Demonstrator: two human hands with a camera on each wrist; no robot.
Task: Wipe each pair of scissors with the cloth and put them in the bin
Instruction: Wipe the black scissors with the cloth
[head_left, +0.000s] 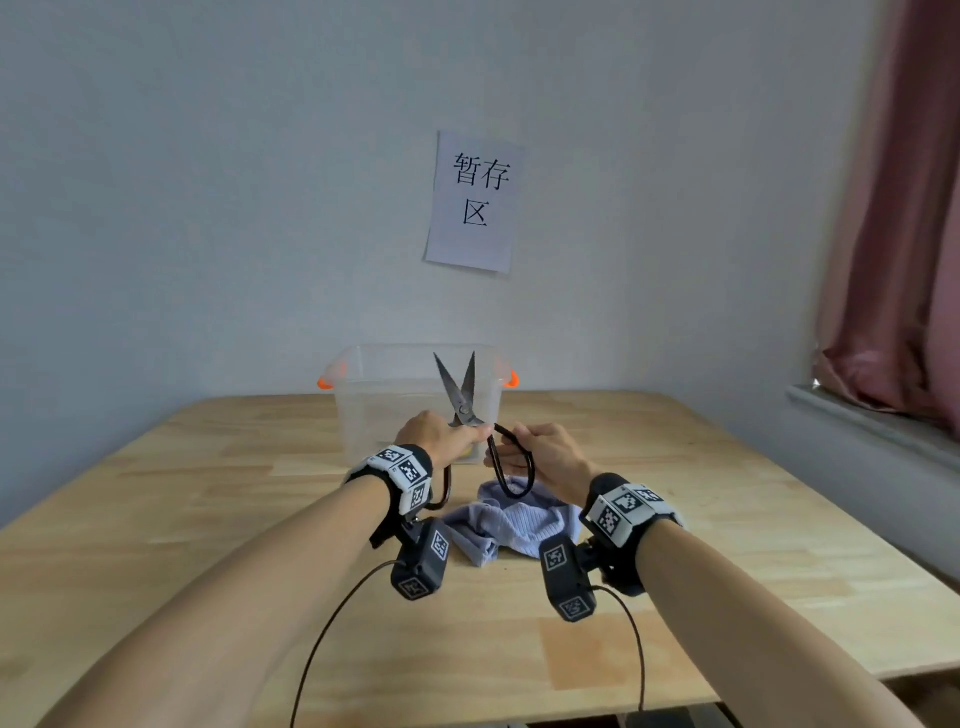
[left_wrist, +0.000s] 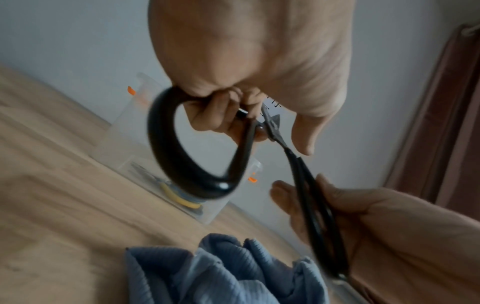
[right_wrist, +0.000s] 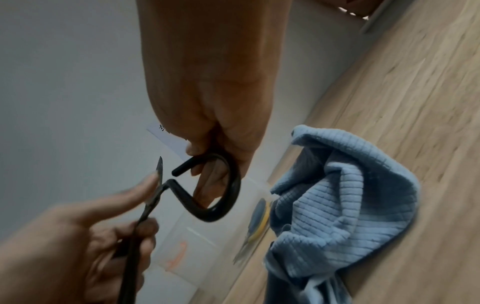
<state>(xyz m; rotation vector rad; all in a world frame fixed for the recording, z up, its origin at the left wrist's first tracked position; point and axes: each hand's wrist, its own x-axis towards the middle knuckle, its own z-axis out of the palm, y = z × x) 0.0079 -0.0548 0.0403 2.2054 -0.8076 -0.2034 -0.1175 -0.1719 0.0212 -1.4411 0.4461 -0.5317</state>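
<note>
Both hands (head_left: 441, 431) (head_left: 550, 454) grip the black loop handles of the steel-bladed scissors (head_left: 460, 392) before the clear plastic bin (head_left: 363, 405) — better close the blades, then take the blue ribbed cloth (head_left: 514, 525) off the desk (head_left: 727, 519).

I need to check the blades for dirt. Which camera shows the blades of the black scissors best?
The head view: both blades of the black scissors stand open and sharp against the bin. The left wrist view shows only a blurred stub by the pivot; the right wrist view shows one thin blade edge-on.
</note>
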